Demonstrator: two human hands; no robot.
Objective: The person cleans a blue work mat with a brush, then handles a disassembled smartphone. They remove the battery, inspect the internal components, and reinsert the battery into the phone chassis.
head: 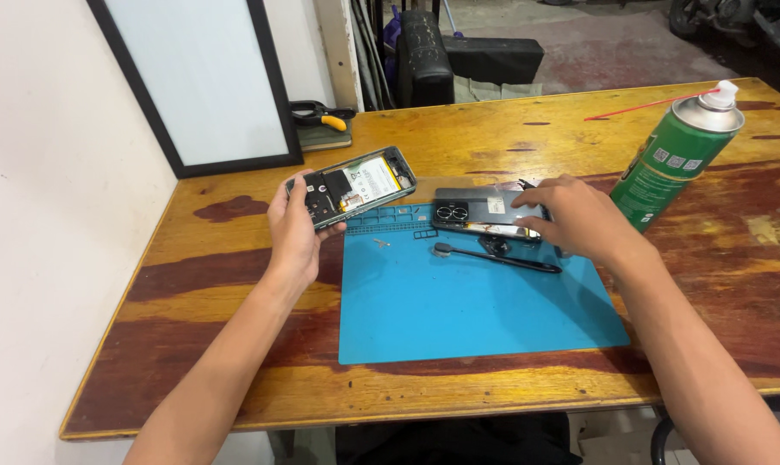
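My left hand (293,226) holds an opened phone (355,185) above the left edge of a blue work mat (459,310); its battery and circuit board face up. My right hand (579,217) rests on the grey back cover (480,211) with two camera rings, which lies at the mat's far edge. Whether the fingers grip the cover or only touch it is unclear. A thin black brush-like tool (497,257) lies on the mat just below the cover.
A green spray can (678,159) with a red straw stands right of my right hand on the wooden table (235,267). A framed white panel (205,82) leans at the back left, with yellow-handled pliers (321,116) beside it. Small screws (379,243) lie on the mat.
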